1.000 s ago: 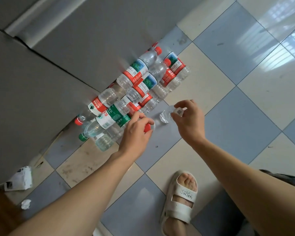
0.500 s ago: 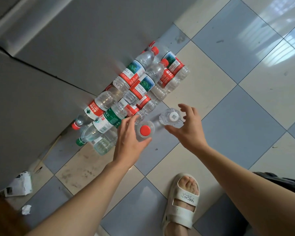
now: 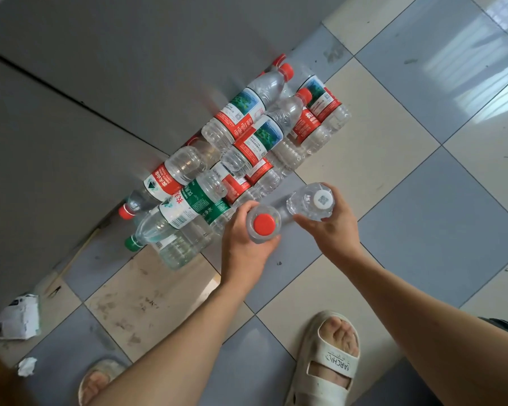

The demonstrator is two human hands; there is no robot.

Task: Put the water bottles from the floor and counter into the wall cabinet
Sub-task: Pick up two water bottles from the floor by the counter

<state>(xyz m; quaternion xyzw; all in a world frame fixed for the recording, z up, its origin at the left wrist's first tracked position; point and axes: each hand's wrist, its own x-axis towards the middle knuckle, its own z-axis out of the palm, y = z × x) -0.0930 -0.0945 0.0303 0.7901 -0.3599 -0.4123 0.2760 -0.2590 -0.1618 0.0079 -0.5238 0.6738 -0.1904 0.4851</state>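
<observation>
The left hand (image 3: pixel 245 244) has its grip wrapped around a clear plastic water bottle with a red cap (image 3: pixel 263 224), held upright so the cap faces the camera. Just beside it at three o'clock, the right hand (image 3: pixel 332 230) grips a second clear plastic bottle with a white cap (image 3: pixel 313 202), fingers curled around its shoulder. The two held bottles are near each other; whether they touch cannot be told.

At eleven o'clock from the hands, a pile of clear plastic water bottles with red and green labels (image 3: pixel 241 148) lies on its side on the grey-and-cream checked tile floor (image 3: pixel 423 177), stacked against a grey cabinet front (image 3: pixel 115 68). One bottle in the pile has a green cap (image 3: pixel 132 244) at its nine o'clock end.

A white sandal (image 3: pixel 332 367) stands at five o'clock. A crumpled white carton (image 3: pixel 16 317) lies at eight o'clock.
</observation>
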